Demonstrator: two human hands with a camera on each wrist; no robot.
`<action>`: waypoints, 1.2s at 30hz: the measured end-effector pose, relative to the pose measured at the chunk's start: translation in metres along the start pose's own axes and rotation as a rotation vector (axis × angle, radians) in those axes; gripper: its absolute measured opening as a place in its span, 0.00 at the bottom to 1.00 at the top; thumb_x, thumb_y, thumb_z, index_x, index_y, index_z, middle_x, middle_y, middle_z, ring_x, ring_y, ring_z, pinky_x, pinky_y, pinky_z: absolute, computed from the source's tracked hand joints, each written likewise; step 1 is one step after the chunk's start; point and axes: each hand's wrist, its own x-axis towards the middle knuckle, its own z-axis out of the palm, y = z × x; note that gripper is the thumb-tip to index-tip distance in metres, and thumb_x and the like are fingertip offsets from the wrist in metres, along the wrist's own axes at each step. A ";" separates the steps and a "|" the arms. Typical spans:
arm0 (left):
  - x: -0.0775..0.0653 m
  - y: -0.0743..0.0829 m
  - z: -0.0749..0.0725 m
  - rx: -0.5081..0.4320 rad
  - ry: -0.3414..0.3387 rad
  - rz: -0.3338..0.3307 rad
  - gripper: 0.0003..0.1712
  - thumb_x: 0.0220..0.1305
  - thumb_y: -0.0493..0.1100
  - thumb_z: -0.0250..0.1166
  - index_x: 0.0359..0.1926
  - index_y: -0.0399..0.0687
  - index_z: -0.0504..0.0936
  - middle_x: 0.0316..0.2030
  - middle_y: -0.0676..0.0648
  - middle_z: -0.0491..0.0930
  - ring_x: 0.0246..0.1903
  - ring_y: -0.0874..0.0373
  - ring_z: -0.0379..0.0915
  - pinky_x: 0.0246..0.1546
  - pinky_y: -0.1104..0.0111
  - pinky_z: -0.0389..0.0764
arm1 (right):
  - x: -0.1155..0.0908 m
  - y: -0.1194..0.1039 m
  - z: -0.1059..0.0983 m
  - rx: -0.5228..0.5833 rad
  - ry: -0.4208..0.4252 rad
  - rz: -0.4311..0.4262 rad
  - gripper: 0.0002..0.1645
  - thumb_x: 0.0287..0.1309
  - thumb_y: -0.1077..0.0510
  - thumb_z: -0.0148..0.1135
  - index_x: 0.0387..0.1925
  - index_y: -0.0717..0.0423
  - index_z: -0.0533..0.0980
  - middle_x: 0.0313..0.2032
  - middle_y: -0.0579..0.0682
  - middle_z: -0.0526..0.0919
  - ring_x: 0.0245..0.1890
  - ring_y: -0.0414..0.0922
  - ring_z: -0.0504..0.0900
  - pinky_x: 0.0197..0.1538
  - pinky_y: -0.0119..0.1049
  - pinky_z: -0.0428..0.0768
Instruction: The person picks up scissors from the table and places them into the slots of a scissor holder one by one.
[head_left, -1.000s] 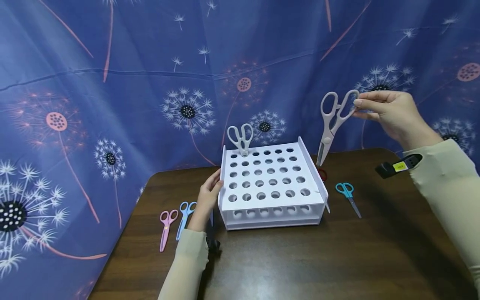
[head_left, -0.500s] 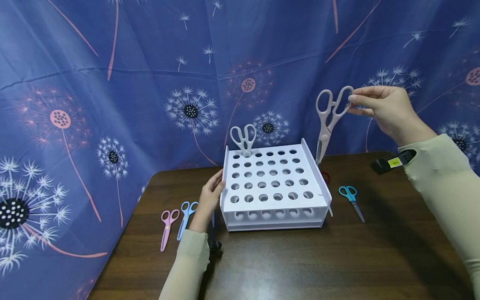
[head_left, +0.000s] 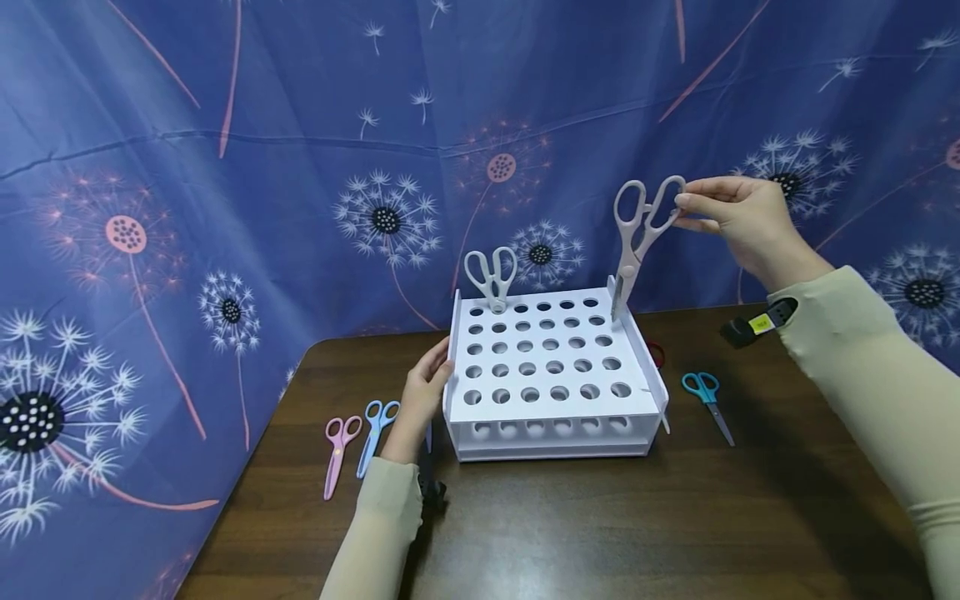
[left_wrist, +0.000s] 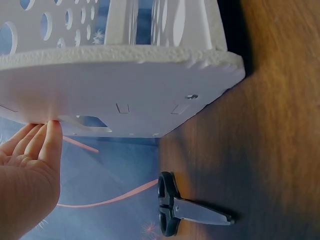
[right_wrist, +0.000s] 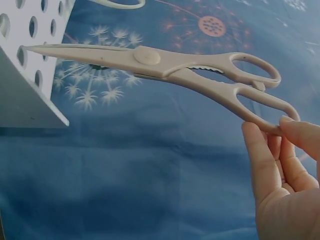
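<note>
My right hand pinches one handle loop of pale pink scissors between thumb and fingers. They hang blades down. In the right wrist view the tip of these scissors is at a hole near the rack's edge; whether it has entered I cannot tell. The white rack has rows of round holes in its top and raised side walls. White scissors stand in a back-row hole, handles up. My left hand touches the rack's left wall, its fingers straight near a cutout in that panel.
Pink scissors and light blue scissors lie left of the rack. Black-handled scissors lie near the left hand. Teal scissors lie to the right, and a red handle shows behind the right wall. A patterned blue curtain hangs behind.
My right hand has carried the pale pink scissors leftward, from beside the rack to over its back right corner holes. My left hand stays at the rack's left wall. The head view has shifted slightly.
</note>
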 end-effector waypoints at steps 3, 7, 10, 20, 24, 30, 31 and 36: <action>0.000 -0.001 0.001 0.011 0.013 0.013 0.27 0.72 0.39 0.54 0.69 0.40 0.66 0.65 0.37 0.69 0.64 0.44 0.67 0.53 0.77 0.71 | 0.004 0.007 0.004 0.029 -0.007 -0.010 0.12 0.46 0.66 0.73 0.37 0.63 0.83 0.35 0.47 0.86 0.31 0.41 0.86 0.37 0.32 0.84; 0.000 -0.003 0.001 0.014 0.019 0.015 0.27 0.71 0.40 0.54 0.69 0.41 0.66 0.65 0.38 0.69 0.64 0.45 0.67 0.59 0.69 0.70 | 0.007 0.014 0.007 0.061 -0.013 -0.019 0.12 0.47 0.68 0.72 0.37 0.65 0.83 0.32 0.48 0.87 0.29 0.43 0.86 0.37 0.33 0.84; 0.000 -0.003 0.001 0.015 0.018 0.015 0.27 0.72 0.39 0.53 0.69 0.40 0.65 0.66 0.38 0.69 0.65 0.45 0.66 0.61 0.65 0.70 | 0.010 0.018 0.009 0.058 -0.010 -0.017 0.12 0.47 0.67 0.72 0.37 0.64 0.83 0.32 0.48 0.87 0.29 0.43 0.86 0.37 0.32 0.84; 0.001 -0.002 0.001 -0.005 0.016 0.039 0.27 0.71 0.39 0.54 0.69 0.39 0.66 0.65 0.37 0.70 0.64 0.44 0.67 0.54 0.77 0.71 | 0.016 0.030 0.014 0.056 -0.029 -0.035 0.13 0.47 0.67 0.72 0.38 0.64 0.83 0.32 0.48 0.87 0.30 0.42 0.87 0.37 0.32 0.84; 0.002 -0.004 0.001 0.003 0.013 0.040 0.27 0.71 0.40 0.55 0.69 0.39 0.66 0.65 0.37 0.70 0.64 0.45 0.67 0.57 0.72 0.71 | 0.017 0.034 0.013 0.044 -0.027 -0.039 0.13 0.48 0.66 0.72 0.38 0.64 0.83 0.32 0.48 0.87 0.31 0.42 0.86 0.37 0.31 0.84; 0.002 -0.004 0.001 0.007 0.012 0.030 0.27 0.72 0.41 0.54 0.69 0.42 0.66 0.65 0.39 0.70 0.64 0.46 0.67 0.54 0.76 0.70 | 0.019 0.039 0.013 0.001 -0.009 -0.002 0.13 0.47 0.65 0.73 0.38 0.63 0.83 0.32 0.46 0.87 0.30 0.41 0.86 0.37 0.30 0.84; 0.002 -0.004 0.001 0.005 0.013 0.024 0.27 0.72 0.41 0.54 0.69 0.42 0.66 0.65 0.39 0.70 0.64 0.47 0.67 0.54 0.77 0.70 | 0.019 0.041 0.012 -0.009 -0.007 0.005 0.14 0.47 0.64 0.74 0.38 0.62 0.83 0.32 0.46 0.87 0.30 0.41 0.86 0.37 0.30 0.84; 0.003 -0.004 0.000 0.005 0.014 0.030 0.27 0.72 0.40 0.54 0.69 0.41 0.66 0.65 0.38 0.70 0.64 0.46 0.67 0.53 0.78 0.70 | 0.019 0.049 0.010 -0.037 -0.006 0.035 0.13 0.47 0.63 0.73 0.38 0.62 0.84 0.32 0.45 0.87 0.30 0.40 0.86 0.36 0.30 0.83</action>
